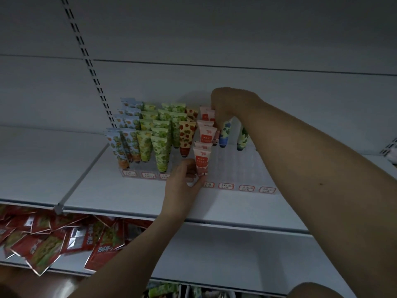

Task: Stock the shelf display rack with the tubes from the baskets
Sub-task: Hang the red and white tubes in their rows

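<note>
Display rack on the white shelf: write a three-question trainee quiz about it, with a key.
1. True or false: the left hand holds the front pink tube near its cap end.
2. Which lanes of the display rack hold the fewest tubes? A) far left B) middle C) right
3. Fill in: the right hand reaches to the ____ of the rack, beside the blue-patterned tube.

Key: 1 true; 2 C; 3 back
</note>
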Motion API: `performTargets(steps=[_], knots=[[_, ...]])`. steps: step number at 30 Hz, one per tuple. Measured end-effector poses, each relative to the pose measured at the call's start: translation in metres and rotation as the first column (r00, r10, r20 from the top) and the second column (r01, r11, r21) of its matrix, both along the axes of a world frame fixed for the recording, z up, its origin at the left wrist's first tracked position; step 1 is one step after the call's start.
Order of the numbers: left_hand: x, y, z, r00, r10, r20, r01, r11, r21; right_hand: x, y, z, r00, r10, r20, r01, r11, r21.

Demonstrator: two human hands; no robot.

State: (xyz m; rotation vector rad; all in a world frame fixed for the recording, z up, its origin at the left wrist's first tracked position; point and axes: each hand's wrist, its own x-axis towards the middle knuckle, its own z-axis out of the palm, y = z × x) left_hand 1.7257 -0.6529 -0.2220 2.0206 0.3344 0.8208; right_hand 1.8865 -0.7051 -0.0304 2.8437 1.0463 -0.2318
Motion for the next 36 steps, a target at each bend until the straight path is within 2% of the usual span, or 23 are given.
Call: performTargets(steps=[4, 10, 14, 26, 30, 33, 36], knots=[[0.001, 0.002, -0.003, 1.000, -0.002, 0.012, 0.002, 1.000, 0.010, 0.009, 0.005, -0.005, 0.993, -0.083, -0.080, 0.089, 0.994, 0.071], [0.001, 0.003, -0.001, 1.000, -0.002, 0.027, 0.001, 1.000, 0.007, 0.017, -0.004, -0.022, 0.982, -0.172, -0.080, 0.186, 0.958, 0.219], [0.001, 0.002, -0.001, 1.000, 0.007, 0.011, -0.007, 1.000, 0.001, 0.022, -0.015, -0.024, 0.992, -0.086, -0.096, 0.104, 0.974, 0.201], [0.001, 0.001, -0.001, 1.000, 0.006, 0.008, -0.006, 1.000, -0.012, 0.016, -0.014, -0.033, 0.990, 0.093, 0.111, -0.119, 0.958, 0.259], [0.001, 0.002, -0.002, 1.000, 0.014, 0.004, -0.014, 1.000, 0.000, 0.012, -0.017, -0.029, 0.988, 0.136, 0.071, -0.145, 0.978, 0.151], [0.001, 0.002, -0.002, 1.000, 0.016, -0.006, -0.016, 1.000, -0.006, 0.011, -0.016, -0.027, 0.992, 0.124, -0.033, -0.122, 0.992, 0.036], [0.001, 0.002, -0.001, 1.000, 0.013, -0.005, -0.013, 1.000, 0.002, 0.012, -0.015, -0.024, 0.982, 0.153, -0.108, -0.150, 0.988, 0.039]])
